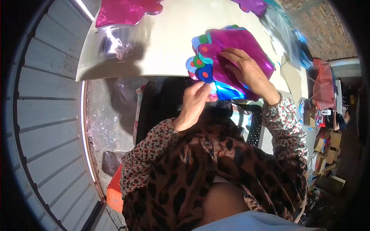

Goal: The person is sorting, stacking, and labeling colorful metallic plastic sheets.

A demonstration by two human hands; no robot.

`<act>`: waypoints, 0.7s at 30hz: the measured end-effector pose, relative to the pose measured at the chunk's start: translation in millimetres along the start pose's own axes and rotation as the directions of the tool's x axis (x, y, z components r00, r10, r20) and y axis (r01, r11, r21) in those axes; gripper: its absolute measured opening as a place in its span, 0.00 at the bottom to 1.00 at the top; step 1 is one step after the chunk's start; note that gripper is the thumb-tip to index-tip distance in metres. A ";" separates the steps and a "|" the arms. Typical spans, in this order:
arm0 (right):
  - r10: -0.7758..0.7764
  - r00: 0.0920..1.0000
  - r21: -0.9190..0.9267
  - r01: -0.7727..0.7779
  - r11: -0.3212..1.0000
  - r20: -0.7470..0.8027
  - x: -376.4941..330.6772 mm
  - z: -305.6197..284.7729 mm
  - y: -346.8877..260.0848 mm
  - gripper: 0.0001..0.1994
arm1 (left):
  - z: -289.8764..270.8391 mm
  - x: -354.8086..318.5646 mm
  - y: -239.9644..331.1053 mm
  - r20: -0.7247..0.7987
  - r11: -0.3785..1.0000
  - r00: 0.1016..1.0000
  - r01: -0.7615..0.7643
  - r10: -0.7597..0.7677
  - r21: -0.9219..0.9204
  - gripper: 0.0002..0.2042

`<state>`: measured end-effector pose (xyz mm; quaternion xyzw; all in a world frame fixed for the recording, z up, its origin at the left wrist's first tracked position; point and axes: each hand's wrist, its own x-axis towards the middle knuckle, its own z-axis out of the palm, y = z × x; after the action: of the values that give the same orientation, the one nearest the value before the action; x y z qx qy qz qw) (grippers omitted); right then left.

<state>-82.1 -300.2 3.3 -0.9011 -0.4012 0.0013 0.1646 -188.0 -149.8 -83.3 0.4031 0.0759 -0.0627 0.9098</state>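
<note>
- The left hand (194, 104) pinches the near edge of the foil stack (227, 61) with closed fingers.
- The right hand (248, 71) lies flat and open on the stack, at the table (162, 50) edge.
- I think it is best to press firmly and lift only one sheet.
- More foil (123, 11) lies far away.

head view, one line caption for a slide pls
Right hand presses a shiny magenta foil cutout stack on a white table; left hand pinches its near edge.

The foil stack (235, 50) was shiny magenta, edged blue, green, with red dots; sleeves (285, 119) bore red florals.
</note>
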 end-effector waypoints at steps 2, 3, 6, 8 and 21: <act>-0.005 1.000 0.018 0.005 1.000 -0.015 -4.3 -2.2 1.8 0.20 | 0.7 0.7 -0.5 0.015 1.000 1.000 0.000 0.000 -0.005 0.10; -0.003 1.000 0.017 0.002 1.000 0.025 -5.6 -5.4 2.0 0.20 | -0.2 1.7 -2.0 0.018 1.000 1.000 0.000 0.000 0.022 0.10; -0.003 0.995 0.017 0.001 1.000 0.103 -2.3 -14.5 0.2 0.20 | -1.5 3.7 -3.2 0.022 0.997 1.000 -0.005 0.003 0.080 0.10; -0.035 0.989 -0.018 0.038 0.999 0.142 9.8 -20.4 -0.4 0.20 | -0.4 4.2 -2.7 -0.022 0.994 1.000 0.000 0.002 0.108 0.10; -0.115 0.930 0.142 0.069 0.987 0.350 79.7 -13.1 -17.0 0.19 | -2.7 5.9 -9.1 -0.063 0.988 0.997 -0.029 0.039 0.154 0.10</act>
<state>-38.5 -235.7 31.1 -0.8536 -0.4654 0.1827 0.1461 -184.0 -154.2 -92.8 0.4750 0.0940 -0.0395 0.8741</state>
